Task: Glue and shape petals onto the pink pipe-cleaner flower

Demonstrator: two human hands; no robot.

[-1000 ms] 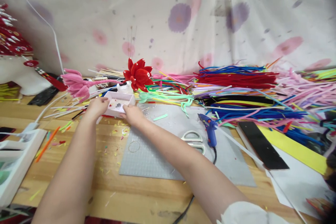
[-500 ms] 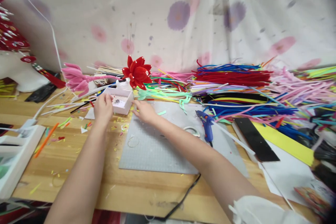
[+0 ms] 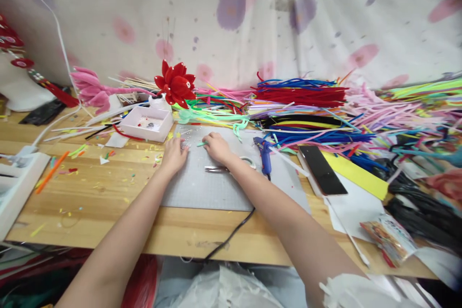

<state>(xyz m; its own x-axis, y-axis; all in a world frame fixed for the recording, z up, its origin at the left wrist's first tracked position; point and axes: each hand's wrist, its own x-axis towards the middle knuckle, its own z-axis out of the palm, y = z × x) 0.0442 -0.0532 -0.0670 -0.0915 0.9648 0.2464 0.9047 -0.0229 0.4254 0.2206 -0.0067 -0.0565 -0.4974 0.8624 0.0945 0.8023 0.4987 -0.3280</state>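
My left hand (image 3: 174,155) rests at the left edge of a grey cutting mat (image 3: 202,192), fingers extended, beside scattered tiny white beads (image 3: 185,145). On the other side of the beads lies my right hand (image 3: 216,147), palm down with its fingers bent but apart. Its fingertips are at a small green strip (image 3: 201,144); whether they touch it I cannot tell. Scissors (image 3: 215,169) lie partly under my right wrist. Behind my left hand is a white open box (image 3: 166,130) with small red and dark bits inside.
A blue glue gun (image 3: 265,156) lies right of my right hand. A phone (image 3: 322,172) and yellow sheet (image 3: 355,173) are farther right. Bundles of pipe cleaners (image 3: 299,96) line the back. A red flower (image 3: 175,84) and pink flower (image 3: 90,89) stand behind the box.
My left hand has left the box and come down onto the mat. My right hand has moved from beside the box to the mat. The beads and scissors now show.
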